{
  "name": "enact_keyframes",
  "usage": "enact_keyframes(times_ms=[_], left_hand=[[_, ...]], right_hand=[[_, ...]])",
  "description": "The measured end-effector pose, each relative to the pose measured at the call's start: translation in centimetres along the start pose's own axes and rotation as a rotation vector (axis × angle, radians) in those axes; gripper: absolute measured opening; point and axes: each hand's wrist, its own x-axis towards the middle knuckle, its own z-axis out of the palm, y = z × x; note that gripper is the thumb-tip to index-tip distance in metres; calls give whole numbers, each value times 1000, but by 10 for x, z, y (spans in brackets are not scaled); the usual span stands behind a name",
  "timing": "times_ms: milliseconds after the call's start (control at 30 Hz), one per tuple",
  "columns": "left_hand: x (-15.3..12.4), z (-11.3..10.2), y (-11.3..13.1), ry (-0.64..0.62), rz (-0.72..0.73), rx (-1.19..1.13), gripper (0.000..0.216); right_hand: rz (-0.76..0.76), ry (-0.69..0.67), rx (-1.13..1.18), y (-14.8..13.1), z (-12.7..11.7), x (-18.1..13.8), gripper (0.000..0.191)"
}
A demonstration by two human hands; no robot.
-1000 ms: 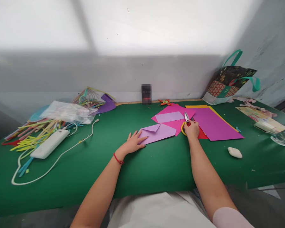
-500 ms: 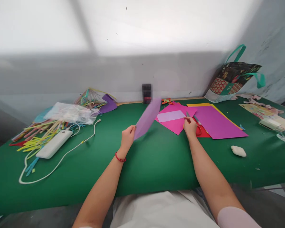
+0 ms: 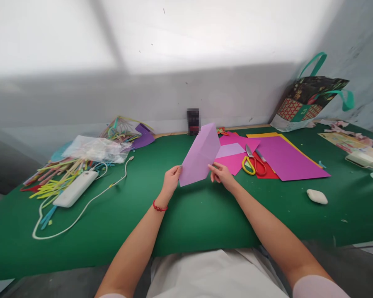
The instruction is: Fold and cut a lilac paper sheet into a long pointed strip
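Note:
A folded lilac paper sheet stands raised above the green table. My left hand pinches its lower left corner. My right hand touches its lower right edge, fingers closing on it. Yellow-handled scissors lie free on the red and pink sheets to the right of my right hand. A smaller lilac piece lies flat on a pink sheet behind the raised paper.
A large magenta sheet lies over yellow paper at the right. A white power bank with cable, coloured straws and a plastic bag lie left. A white eraser-like lump and a patterned bag sit right.
My left hand lifted the lilac paper off the table and turned it upright. My right hand let go of the scissors, left them on the sheets, and moved left to the paper.

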Motion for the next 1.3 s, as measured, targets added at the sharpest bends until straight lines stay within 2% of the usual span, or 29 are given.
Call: enact_keyframes(times_ms=[133, 300, 700, 800, 900, 1000, 1100, 1167, 1300], left_hand=[[1, 1, -4, -38, 13, -13, 52], [2, 0, -7, -3, 39, 39, 51], [2, -2, -12, -14, 93, 212, 53], [2, -1, -11, 1, 60, 186, 54], [3, 0, -9, -1, 11, 97, 55], [5, 0, -5, -60, -106, -60, 59], [5, 0, -4, -123, -234, -274, 70], [5, -2, -3, -120, -269, -348, 65], [7, -10, -3, -22, -277, -294, 34]], right_hand=[[34, -54, 81, 3, 1, 0, 46], [55, -81, 189, 1, 0, -1, 41], [60, -117, 230, 2, 0, -1, 41], [-12, -47, 262, -4, -2, -4, 36], [-84, 101, 262, -8, -8, -4, 25], [-96, 161, 232, -6, -11, -2, 51], [-96, 113, 141, -1, -10, 0, 67], [-100, 79, 62, 3, -7, 1, 70], [-120, 22, -141, 10, -6, 2, 59]])
